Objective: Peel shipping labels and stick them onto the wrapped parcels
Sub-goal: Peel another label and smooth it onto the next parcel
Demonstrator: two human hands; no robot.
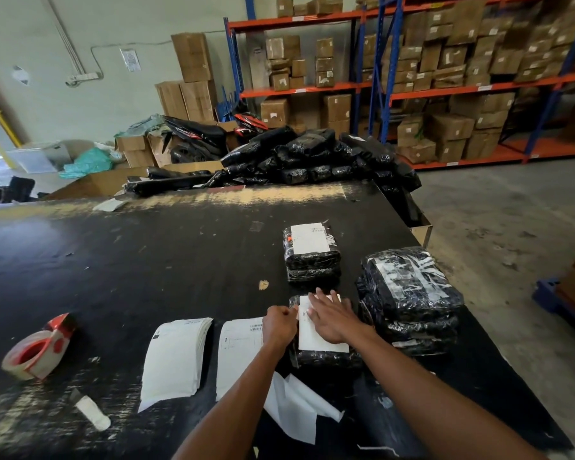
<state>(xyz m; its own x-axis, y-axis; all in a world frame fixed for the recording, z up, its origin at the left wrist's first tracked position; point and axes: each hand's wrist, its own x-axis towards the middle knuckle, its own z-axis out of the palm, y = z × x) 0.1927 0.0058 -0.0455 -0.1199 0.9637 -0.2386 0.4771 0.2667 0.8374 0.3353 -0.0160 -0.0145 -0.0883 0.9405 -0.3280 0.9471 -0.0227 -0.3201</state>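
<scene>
A black wrapped parcel (326, 358) lies at the near middle of the black table (146, 267), with a white shipping label (319, 343) on its top. My right hand (329, 318) lies flat on that label, fingers spread. My left hand (279, 323) is curled at the label's left edge; its fingertips are hidden, so a pinch cannot be told. Two stacks of labels (176, 356) (238, 353) lie to the left. A labelled parcel stack (311, 249) stands behind, and a taller taped pile (409, 293) is on the right.
A red tape dispenser (40, 346) sits at the near left, a small white tube (92, 411) in front of it. Peeled backing sheets (299, 410) lie by my forearms. A heap of black parcels (306, 157) fills the table's far edge. Shelving with cartons (445, 78) stands behind.
</scene>
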